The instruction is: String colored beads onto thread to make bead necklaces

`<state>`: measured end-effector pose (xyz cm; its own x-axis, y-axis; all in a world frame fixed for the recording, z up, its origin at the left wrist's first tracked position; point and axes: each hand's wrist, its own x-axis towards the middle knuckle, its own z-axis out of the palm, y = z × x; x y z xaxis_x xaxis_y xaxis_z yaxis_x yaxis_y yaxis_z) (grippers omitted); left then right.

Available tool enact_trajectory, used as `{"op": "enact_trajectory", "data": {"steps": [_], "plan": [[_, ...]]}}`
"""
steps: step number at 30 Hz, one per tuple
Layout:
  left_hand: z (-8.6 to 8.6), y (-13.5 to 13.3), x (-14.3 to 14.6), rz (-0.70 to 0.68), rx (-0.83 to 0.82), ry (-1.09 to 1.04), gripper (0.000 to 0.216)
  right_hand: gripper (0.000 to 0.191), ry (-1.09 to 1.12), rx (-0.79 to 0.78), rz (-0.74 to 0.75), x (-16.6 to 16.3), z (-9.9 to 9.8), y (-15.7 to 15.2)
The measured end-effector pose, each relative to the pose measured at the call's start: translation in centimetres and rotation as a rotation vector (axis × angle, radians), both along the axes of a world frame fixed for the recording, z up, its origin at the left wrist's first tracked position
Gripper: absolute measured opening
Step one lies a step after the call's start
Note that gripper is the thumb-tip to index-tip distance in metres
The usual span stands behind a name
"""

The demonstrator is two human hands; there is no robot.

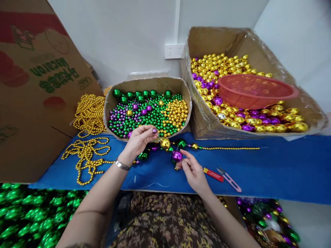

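Note:
My left hand [139,139] hovers at the front edge of a small cardboard box [108,103] of green, purple and gold beads, its fingertips pinched on a small purple bead [154,130]. My right hand [192,169] is closed in a pinch just below a large purple ball [177,156] on a partly strung bead chain. That chain runs past a gold ball [165,143] and a green ball [181,143] into a thin gold bead strand [230,148] lying to the right on the blue table cover [279,165].
A big cardboard box [196,117] of gold and purple balls with a red plastic basin [256,90] stands back right. Loose gold bead strands [86,151] lie at the left. A red lighter [213,174] and pink thread snips [230,179] lie near my right hand. Bead heaps fill the floor.

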<state>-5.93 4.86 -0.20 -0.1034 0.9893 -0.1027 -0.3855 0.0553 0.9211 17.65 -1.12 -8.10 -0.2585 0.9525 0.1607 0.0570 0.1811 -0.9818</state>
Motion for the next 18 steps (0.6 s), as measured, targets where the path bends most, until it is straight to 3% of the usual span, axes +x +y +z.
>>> {"op": "enact_trajectory", "data": {"steps": [12, 18], "plan": [[0.2, -0.9, 1.4, 0.059, 0.077, 0.083, 0.027, 0.038, -0.121, 0.069, -0.064, 0.2, 0.3, -0.2], [0.1, -1.7, 4.4, -0.061, 0.16, 0.204, 0.023, 0.039, -0.293, 0.143, -0.166, 2.8, 0.4, 0.2]]}}
